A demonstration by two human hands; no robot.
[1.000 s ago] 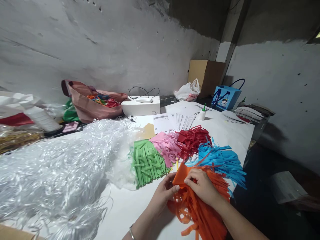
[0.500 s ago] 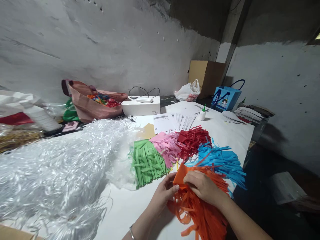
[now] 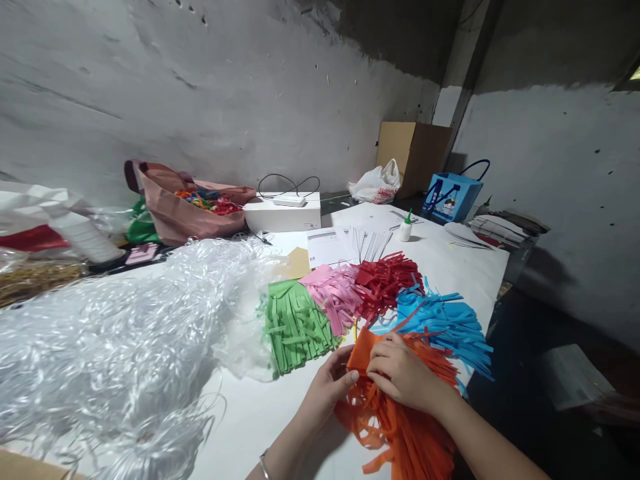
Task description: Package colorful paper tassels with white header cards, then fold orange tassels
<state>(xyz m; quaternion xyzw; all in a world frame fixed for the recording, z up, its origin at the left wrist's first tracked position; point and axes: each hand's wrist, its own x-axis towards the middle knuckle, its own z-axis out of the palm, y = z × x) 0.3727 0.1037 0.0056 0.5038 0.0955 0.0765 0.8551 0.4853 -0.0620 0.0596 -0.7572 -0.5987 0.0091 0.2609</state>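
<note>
A bundle of orange fringed strips (image 3: 417,433) lies at the table's front right, its uncut band facing up and away from me. My left hand (image 3: 334,383) grips the left edge of that band, thumb on top and fingers behind. Curled over the band's right part is my right hand (image 3: 403,373), its fingertips pressed on the orange material. Just beyond are a green fringed bundle (image 3: 297,327), a pink one (image 3: 335,293), a red one (image 3: 389,280) and a blue one (image 3: 443,323). What lies beneath the orange bundle is hidden.
A big heap of shiny clear-white strands (image 3: 115,347) covers the table's left. Behind stand a pink bag (image 3: 173,217) of coloured strips, a white box (image 3: 285,215), a green-capped glue bottle (image 3: 405,229), printed papers (image 3: 327,247) and a blue bag (image 3: 453,197). The table's edge runs along the right.
My right hand's fingers have shifted slightly and spread a little on the orange band. My left hand keeps its grip in nearly the same place.
</note>
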